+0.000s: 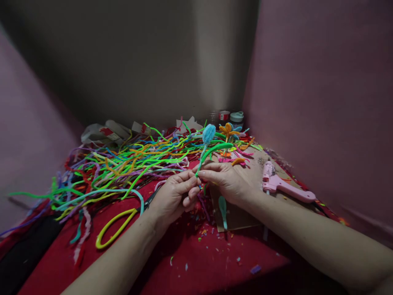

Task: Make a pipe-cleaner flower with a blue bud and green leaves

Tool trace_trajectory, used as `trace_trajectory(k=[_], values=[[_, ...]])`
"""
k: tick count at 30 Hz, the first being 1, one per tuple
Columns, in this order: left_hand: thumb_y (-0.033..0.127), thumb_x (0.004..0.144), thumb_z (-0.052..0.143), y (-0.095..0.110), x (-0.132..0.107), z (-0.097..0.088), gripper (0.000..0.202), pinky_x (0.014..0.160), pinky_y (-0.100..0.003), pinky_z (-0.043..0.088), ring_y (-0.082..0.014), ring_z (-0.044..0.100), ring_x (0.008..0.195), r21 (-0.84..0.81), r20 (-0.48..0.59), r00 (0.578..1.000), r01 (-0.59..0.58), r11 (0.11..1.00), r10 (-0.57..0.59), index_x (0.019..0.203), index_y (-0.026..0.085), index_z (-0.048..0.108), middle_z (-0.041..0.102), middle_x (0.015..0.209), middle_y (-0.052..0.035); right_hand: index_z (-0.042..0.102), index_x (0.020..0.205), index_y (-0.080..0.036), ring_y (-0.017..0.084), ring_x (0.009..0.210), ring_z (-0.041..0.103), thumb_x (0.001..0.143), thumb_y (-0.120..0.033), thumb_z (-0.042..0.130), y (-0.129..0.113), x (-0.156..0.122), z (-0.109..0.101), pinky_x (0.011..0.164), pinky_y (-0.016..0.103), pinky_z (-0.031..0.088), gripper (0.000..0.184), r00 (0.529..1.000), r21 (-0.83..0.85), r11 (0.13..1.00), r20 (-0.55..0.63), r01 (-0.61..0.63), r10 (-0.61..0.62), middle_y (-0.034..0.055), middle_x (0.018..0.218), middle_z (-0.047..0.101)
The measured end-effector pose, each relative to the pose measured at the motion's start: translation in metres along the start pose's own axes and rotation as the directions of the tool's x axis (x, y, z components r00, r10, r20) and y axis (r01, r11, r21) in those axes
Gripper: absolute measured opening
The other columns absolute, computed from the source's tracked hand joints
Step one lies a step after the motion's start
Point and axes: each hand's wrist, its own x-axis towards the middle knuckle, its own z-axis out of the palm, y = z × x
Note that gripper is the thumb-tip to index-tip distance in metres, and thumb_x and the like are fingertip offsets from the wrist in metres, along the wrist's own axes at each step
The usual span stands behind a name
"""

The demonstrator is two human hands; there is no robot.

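Observation:
Between my two hands stands a pipe-cleaner flower (208, 135) with a fuzzy light-blue head, a pale-blue stem and a long green leaf (218, 148) bending to the right. My left hand (179, 190) pinches the lower end of its green stem between thumb and fingertips. Meeting it there, my right hand (225, 178) closes thumb and fingers on the same stem just beside. The stem's very bottom is hidden by the fingertips. Under my right hand a teal pipe-cleaner loop (222, 211) lies on a piece of cardboard (241, 219).
Loose pipe cleaners (132, 162) in many colours heap across the red cloth (184, 266). Yellow-handled scissors (115, 229) lie left of my left hand. A pink glue gun (288, 188) rests on the cardboard at right. An orange flower (229, 130) and a lidded jar (236, 118) are behind.

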Motion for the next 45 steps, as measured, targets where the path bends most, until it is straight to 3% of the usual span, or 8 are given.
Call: trace_trajectory(k=[11, 16, 20, 27, 32, 37, 42, 45], values=[[0.030, 0.078, 0.064, -0.002, 0.000, 0.000, 0.016, 0.028, -0.011, 0.028, -0.0013, 0.025, 0.029, -0.081, 0.034, 0.999, 0.020, 0.997, -0.017, 0.075, 0.016, 0.056, 0.045, 0.045, 0.0079, 0.067, 0.070, -0.015, 0.012, 0.074, 0.053, 0.072, -0.031, 0.064, 0.005, 0.002, 0.001, 0.073, 0.027, 0.039, 0.016, 0.996, 0.042, 0.997, 0.062, -0.062, 0.060, 0.0006, 0.073, 0.062], [0.030, 0.079, 0.063, -0.004, 0.000, -0.001, 0.015, 0.026, -0.012, 0.032, -0.0017, 0.026, 0.027, -0.112, 0.123, 0.992, 0.036, 0.993, -0.022, 0.076, 0.016, 0.058, 0.046, 0.044, 0.0072, 0.062, 0.057, -0.019, 0.014, 0.067, 0.050, 0.071, -0.025, 0.066, -0.022, -0.008, 0.007, 0.070, 0.029, 0.040, 0.016, 0.998, -0.029, 0.999, 0.053, -0.030, 0.031, -0.0015, 0.058, 0.052], [0.027, 0.084, 0.055, -0.005, 0.001, -0.001, 0.015, 0.027, -0.015, 0.038, -0.0034, 0.035, 0.027, -0.047, 0.110, 0.994, 0.010, 0.999, -0.005, 0.076, 0.014, 0.058, 0.051, 0.047, 0.0045, 0.060, 0.050, -0.019, 0.014, 0.068, 0.049, 0.072, -0.022, 0.067, -0.038, -0.013, 0.012, 0.069, 0.028, 0.038, 0.023, 1.000, -0.183, 0.983, -0.005, 0.023, -0.024, -0.0010, 0.057, 0.046], [0.029, 0.083, 0.056, -0.005, 0.002, 0.002, 0.016, 0.030, -0.016, 0.039, -0.0055, 0.043, 0.030, 0.067, 0.039, 0.999, -0.004, 0.998, 0.002, 0.078, 0.014, 0.057, 0.055, 0.051, 0.0029, 0.059, 0.053, -0.016, 0.011, 0.067, 0.046, 0.072, -0.034, 0.067, -0.016, -0.006, 0.009, 0.065, 0.026, 0.038, 0.027, 0.995, -0.237, 0.971, -0.087, 0.034, -0.057, -0.0003, 0.067, 0.050], [0.034, 0.082, 0.056, -0.001, 0.001, 0.005, 0.020, 0.042, -0.019, 0.042, -0.0085, 0.052, 0.042, 0.334, -0.080, 0.993, -0.057, 0.941, 0.089, 0.081, 0.015, 0.059, 0.058, 0.058, 0.0014, 0.058, 0.058, -0.017, 0.011, 0.056, 0.046, 0.069, -0.041, 0.068, -0.007, -0.005, 0.007, 0.052, 0.026, 0.035, 0.029, 0.994, -0.041, 0.996, -0.081, -0.075, 0.072, -0.0018, 0.059, 0.050], [0.027, 0.073, 0.066, 0.011, -0.002, 0.005, 0.016, 0.068, -0.024, 0.046, -0.0134, 0.058, 0.072, 0.666, -0.100, 0.912, -0.235, 0.708, 0.397, 0.085, 0.017, 0.060, 0.063, 0.078, 0.0003, 0.063, 0.062, -0.017, 0.011, 0.065, 0.046, 0.061, -0.036, 0.075, -0.009, -0.006, 0.008, 0.063, 0.026, 0.037, 0.022, 0.989, -0.012, 1.000, -0.149, -0.011, 0.009, -0.0026, 0.066, 0.053], [0.020, 0.069, 0.072, 0.028, -0.017, 0.014, 0.032, 0.069, -0.021, 0.045, -0.0118, 0.055, 0.076, 0.587, -0.142, 0.802, -0.404, 0.702, 0.580, 0.097, 0.024, 0.057, 0.057, 0.084, 0.0022, 0.062, 0.061, -0.016, 0.012, 0.071, 0.048, 0.063, -0.032, 0.074, -0.012, -0.009, 0.009, 0.075, 0.029, 0.039, 0.019, 0.998, -0.004, 0.998, 0.020, -0.058, 0.058, -0.0027, 0.068, 0.053], [0.015, 0.068, 0.071, 0.036, -0.023, 0.021, 0.034, 0.070, -0.021, 0.044, -0.0120, 0.054, 0.078, 0.567, -0.090, 0.780, -0.472, 0.675, 0.620, 0.098, 0.027, 0.059, 0.055, 0.087, 0.0022, 0.063, 0.059, -0.016, 0.013, 0.077, 0.050, 0.060, -0.028, 0.077, -0.007, -0.011, 0.011, 0.081, 0.031, 0.040, 0.019, 0.990, 0.017, 0.998, 0.129, -0.062, 0.059, -0.0016, 0.075, 0.054]])
